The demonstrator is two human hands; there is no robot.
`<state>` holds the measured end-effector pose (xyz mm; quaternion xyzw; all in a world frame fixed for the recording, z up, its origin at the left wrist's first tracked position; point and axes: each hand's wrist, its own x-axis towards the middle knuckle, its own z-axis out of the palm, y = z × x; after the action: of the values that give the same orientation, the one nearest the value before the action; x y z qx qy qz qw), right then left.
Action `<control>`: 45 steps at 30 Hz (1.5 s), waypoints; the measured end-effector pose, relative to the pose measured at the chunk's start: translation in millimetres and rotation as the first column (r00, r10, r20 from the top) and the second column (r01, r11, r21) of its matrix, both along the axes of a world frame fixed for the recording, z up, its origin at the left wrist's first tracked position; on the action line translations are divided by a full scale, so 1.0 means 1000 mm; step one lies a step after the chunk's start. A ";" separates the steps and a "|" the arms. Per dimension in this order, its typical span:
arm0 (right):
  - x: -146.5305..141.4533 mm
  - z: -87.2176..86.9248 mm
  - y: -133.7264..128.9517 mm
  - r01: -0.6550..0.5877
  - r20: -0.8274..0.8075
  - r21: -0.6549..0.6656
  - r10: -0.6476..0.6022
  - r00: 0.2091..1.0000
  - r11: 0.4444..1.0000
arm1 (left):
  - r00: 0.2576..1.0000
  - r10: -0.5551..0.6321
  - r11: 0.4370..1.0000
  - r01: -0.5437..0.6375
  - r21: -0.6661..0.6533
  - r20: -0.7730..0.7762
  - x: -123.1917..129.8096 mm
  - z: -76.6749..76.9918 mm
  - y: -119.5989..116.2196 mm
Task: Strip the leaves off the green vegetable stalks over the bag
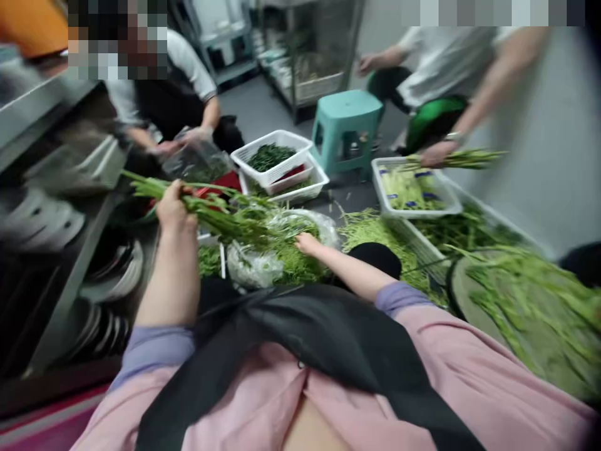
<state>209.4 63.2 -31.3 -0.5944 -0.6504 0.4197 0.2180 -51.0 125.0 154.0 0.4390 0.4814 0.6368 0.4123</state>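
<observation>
Head view, greens (213, 216) in left hand (174, 208), long axis down-right

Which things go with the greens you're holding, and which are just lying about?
Seem to be in use:
leafy stalks, in the left hand
greens in clear plastic, by the right hand
white basket of pale stalks

Seem to be just about:
blue-green stool, nobody on it
white dishes, blurry, at the left
</observation>
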 end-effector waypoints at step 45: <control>0.020 -0.048 0.009 -0.283 0.697 -0.086 0.261 0.668 0.955 | 0.959 0.155 0.985 -0.169 0.037 0.238 -0.014 -0.028 -0.015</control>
<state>229.0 71.7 -78.8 -0.6019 -0.7713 0.1805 -0.1013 -64.9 109.9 126.4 0.3314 0.4454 0.7292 0.4001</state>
